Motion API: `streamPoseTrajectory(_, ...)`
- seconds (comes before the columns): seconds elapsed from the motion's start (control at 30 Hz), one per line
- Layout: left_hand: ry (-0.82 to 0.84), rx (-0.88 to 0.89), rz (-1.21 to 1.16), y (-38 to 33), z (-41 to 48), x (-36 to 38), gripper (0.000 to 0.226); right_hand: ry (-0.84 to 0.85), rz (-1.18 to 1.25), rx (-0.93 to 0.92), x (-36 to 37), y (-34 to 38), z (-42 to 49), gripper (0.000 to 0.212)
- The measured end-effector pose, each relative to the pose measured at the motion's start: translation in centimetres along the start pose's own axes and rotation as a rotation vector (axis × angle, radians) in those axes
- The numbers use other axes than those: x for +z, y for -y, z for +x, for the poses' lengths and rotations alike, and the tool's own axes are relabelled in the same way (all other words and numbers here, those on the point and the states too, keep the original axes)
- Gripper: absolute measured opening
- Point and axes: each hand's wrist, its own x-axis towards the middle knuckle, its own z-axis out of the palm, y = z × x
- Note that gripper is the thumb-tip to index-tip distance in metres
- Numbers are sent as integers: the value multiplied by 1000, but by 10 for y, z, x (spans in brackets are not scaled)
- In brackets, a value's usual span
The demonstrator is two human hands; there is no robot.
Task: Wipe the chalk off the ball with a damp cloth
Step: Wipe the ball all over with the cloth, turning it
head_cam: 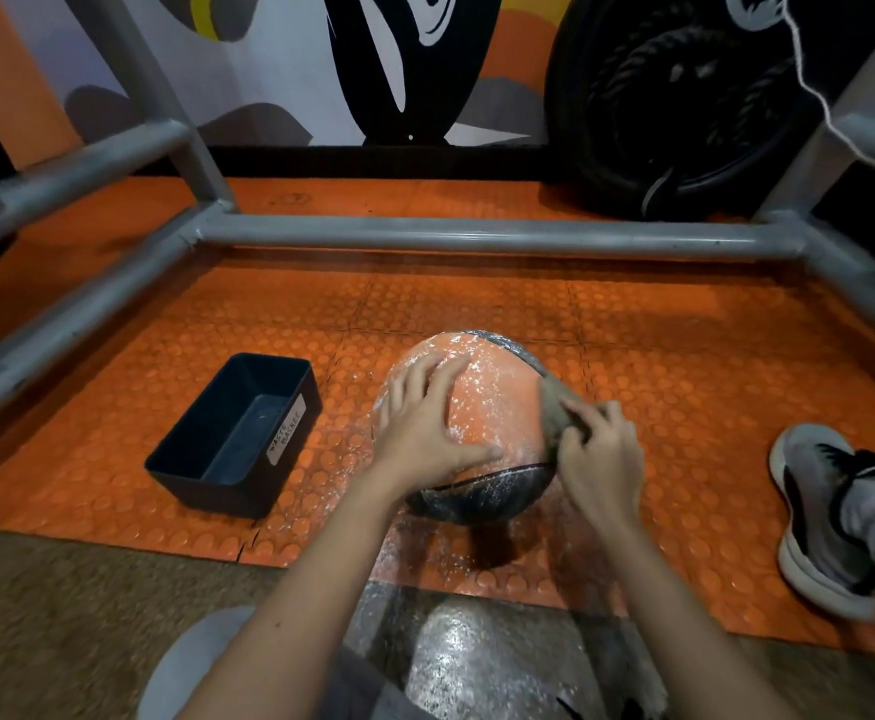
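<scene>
An orange and black ball (498, 402) dusted with white chalk sits on the orange studded mat in the middle of the head view. My left hand (425, 423) lies flat on the ball's top left, fingers spread. A grey-brown cloth (555, 407) is pressed against the ball's right side. My right hand (599, 454) grips that cloth with curled fingers. White chalk specks cover the orange panel between my hands and the mat around the ball.
A black bin (233, 439) labelled "waste basket" stands left of the ball. Grey metal rack bars (477, 236) frame the mat at the back and sides. A big black tyre (674, 106) leans at the back right. My shoe (820, 511) rests at the right.
</scene>
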Motion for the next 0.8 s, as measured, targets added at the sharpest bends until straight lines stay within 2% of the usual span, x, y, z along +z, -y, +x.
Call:
streamPoseTrajectory(0.07, -2, 3, 12, -2, -1, 1, 100, 5, -38, 111, -12, -2, 12, 39)
streamPoseTrajectory(0.17, -28, 17, 12, -4, 1, 1, 100, -115, 134, -77, -27, 31, 23, 42)
streamPoseTrajectory(0.27, -40, 23, 15, -5, 1, 2, 101, -8, 153, -300, -15, 44, 15, 44)
streamPoseTrajectory(0.33, -35, 26, 6, -5, 0, 1, 100, -6, 109, -294, 3, 22, 2, 44)
streamPoseTrajectory(0.37, -32, 24, -3, -5, 0, 1, 99, -26, 162, -163, 8, 6, -3, 42)
streamPoseTrajectory(0.43, -26, 16, -15, -3, -1, 0, 98, -23, 298, 242, 12, -16, -4, 37)
streamPoseTrajectory(0.47, -25, 9, -19, -2, -2, 0, 98, -4, 307, 339, 13, -20, -2, 37)
streamPoseTrajectory(0.53, -20, 1, -22, 0, -2, -2, 99, -38, 287, 240, 6, -7, 3, 39)
streamPoseTrajectory(0.6, -18, -11, -30, 2, -2, -3, 99, -115, 368, 24, -4, 23, 9, 41)
streamPoseTrajectory(0.7, -20, -12, -48, 5, -1, -4, 99, -66, 312, -232, -4, 45, 6, 43)
streamPoseTrajectory(0.77, -12, -18, -64, 5, -2, -5, 100, -28, 164, -255, 6, 29, -3, 42)
streamPoseTrajectory(0.8, -8, -19, -64, 5, -3, -6, 100, -21, 123, -164, 9, 15, -5, 41)
